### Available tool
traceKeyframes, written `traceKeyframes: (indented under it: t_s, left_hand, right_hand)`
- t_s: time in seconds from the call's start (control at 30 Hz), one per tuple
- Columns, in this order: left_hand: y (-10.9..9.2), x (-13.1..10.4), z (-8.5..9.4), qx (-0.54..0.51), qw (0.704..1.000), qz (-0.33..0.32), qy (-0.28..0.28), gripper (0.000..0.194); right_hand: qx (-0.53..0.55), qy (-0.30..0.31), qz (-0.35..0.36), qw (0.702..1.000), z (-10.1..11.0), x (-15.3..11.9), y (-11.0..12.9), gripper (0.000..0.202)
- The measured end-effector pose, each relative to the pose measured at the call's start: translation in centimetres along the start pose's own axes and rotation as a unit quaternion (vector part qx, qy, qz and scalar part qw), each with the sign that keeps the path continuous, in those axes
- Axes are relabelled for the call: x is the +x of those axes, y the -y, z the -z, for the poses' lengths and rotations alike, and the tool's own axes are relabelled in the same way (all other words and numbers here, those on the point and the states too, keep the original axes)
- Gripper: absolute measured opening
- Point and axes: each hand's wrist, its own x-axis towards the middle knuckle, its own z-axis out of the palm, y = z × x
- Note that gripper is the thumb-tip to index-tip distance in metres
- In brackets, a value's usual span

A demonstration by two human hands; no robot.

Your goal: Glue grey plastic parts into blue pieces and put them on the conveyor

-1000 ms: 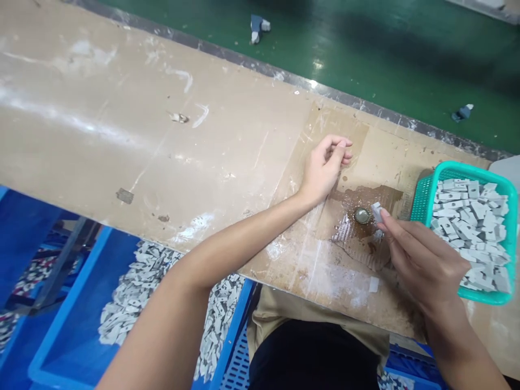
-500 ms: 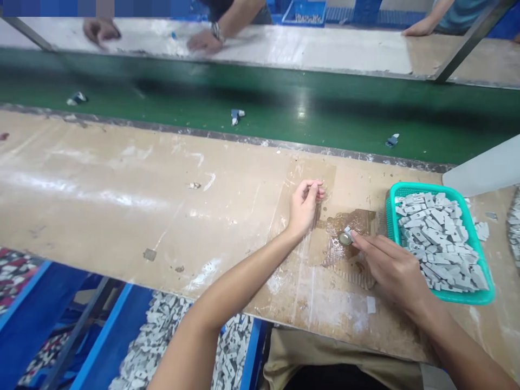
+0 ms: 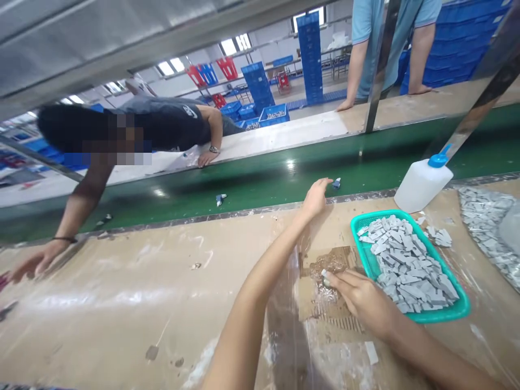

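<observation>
My left hand (image 3: 316, 197) reaches over the green belt (image 3: 268, 179), fingers stretched out beside a small blue-and-white part (image 3: 336, 183). Whether a fingertip touches that part I cannot tell. Above a wet, glossy piece of cardboard (image 3: 306, 300), my right hand (image 3: 361, 300) pinches a small light grey plastic piece (image 3: 324, 273). Just under those fingers is a small round object, mostly hidden. To the right of this hand stands a turquoise basket (image 3: 461, 313) filled with grey plastic pieces (image 3: 406, 260).
A white squeeze bottle (image 3: 422, 185) with a blue cap stands behind the basket. Loose grey pieces (image 3: 439, 236) and a clear bag of them (image 3: 485, 216) lie right. Another blue-and-white part (image 3: 220, 199) rides the belt. At left, a co-worker's arm (image 3: 85, 203) reaches across onto my table.
My left hand has moved from above the table forward to the belt, and its fingers have straightened. The view has tilted up. A co-worker now leans across at left.
</observation>
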Motion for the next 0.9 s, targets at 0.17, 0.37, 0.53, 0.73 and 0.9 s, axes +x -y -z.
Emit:
traceKeyframes:
  t_s: [0.17,0.37,0.53,0.73,0.9]
  left_hand:
    - [0.7,6.0,-0.4,0.042,0.986,-0.05,0.15,0.06]
    - [3.1,5.9,0.1,-0.034,0.995,0.017,0.093,0.031]
    - [3.9,1.9,0.9,-0.189,0.975,0.089,-0.072,0.024]
    - [2.2,-9.5,1.4,-0.405,0.894,0.169,-0.086,0.061]
    - [-0.7,-18.0,2.3,-0.62,0.737,0.262,-0.057,0.058]
  right_hand:
    - [-0.017,0.006,-0.002,1.0,-0.2,0.1,0.2,0.055]
    - [0.0,-0.019,-0.002,1.0,-0.3,0.3,0.1,0.05]
    - [0.02,-0.055,0.004,0.998,0.3,0.4,0.1,0.047]
    - [0.017,-0.028,-0.001,0.999,0.2,0.2,-0.3,0.043]
    - [0.053,-0.021,0.008,0.998,1.0,0.3,-0.2,0.042]
